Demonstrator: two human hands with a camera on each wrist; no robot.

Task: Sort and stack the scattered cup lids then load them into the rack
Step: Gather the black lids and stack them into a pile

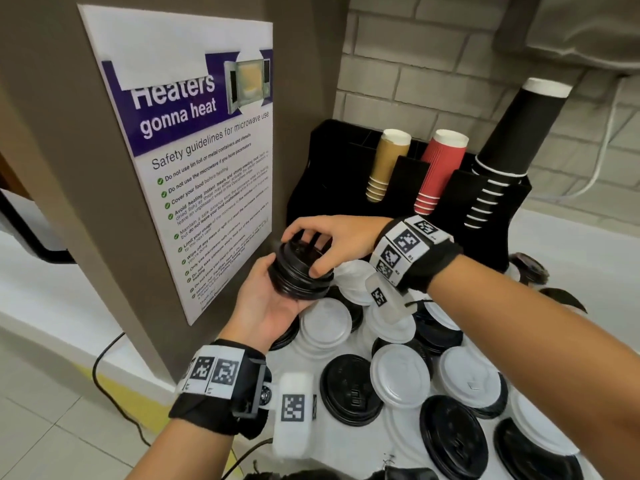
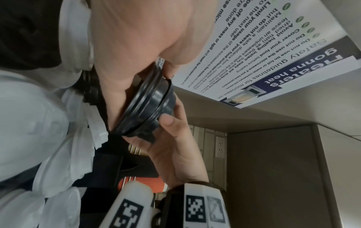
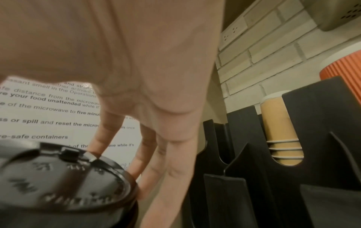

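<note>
A short stack of black cup lids (image 1: 299, 271) (image 2: 148, 104) (image 3: 64, 177) is held above the table, in front of the black rack (image 1: 349, 174). My left hand (image 1: 273, 299) cups the stack from below, fingers curled round its rim. My right hand (image 1: 318, 244) grips the top lid from above, thumb on the near rim and fingers over the far rim. Several loose black lids (image 1: 349, 389) and white lids (image 1: 400, 375) lie scattered on the white table below.
The rack (image 3: 254, 154) holds stacks of tan cups (image 1: 388, 164), red cups (image 1: 440, 171) and black cups (image 1: 502, 157). A pillar with a microwave safety poster (image 1: 204, 161) stands close on the left. A brick wall (image 1: 433, 64) is behind.
</note>
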